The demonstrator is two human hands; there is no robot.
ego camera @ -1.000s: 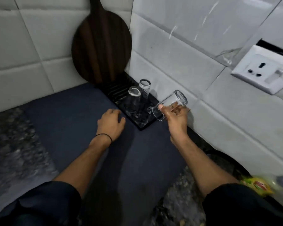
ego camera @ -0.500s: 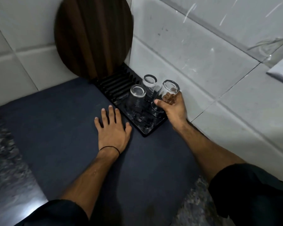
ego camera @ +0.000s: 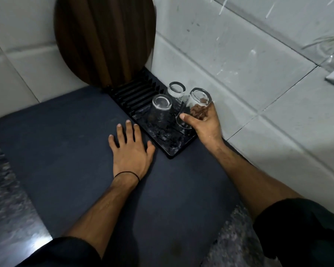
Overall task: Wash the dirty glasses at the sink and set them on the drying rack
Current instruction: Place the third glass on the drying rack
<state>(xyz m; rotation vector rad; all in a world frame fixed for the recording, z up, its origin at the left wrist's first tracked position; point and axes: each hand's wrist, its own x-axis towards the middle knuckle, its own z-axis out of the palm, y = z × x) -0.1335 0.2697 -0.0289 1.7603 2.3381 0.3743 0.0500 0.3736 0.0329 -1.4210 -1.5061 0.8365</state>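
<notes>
A black slatted drying rack [ego camera: 139, 93] lies on the dark mat against the tiled wall. Two clear glasses stand upside down on it, one nearer me [ego camera: 161, 106] and one behind it [ego camera: 176, 90]. My right hand [ego camera: 204, 120] grips a third clear glass [ego camera: 198, 99], mouth down and tilted, at the rack's right side beside the other two; whether its rim touches the rack I cannot tell. My left hand [ego camera: 130, 149] rests flat on the mat with fingers spread, just left of the rack's near corner.
A round dark wooden board [ego camera: 104, 39] leans in the wall corner behind the rack. The dark mat [ego camera: 66, 141] covers the counter; speckled granite [ego camera: 6, 199] shows at the left and lower right. White tiled walls close in at the back and right.
My right hand brought the glass from the air down to the rack, turned it mouth down and set it beside the two others. My left hand flattened on the mat. The view moved closer.
</notes>
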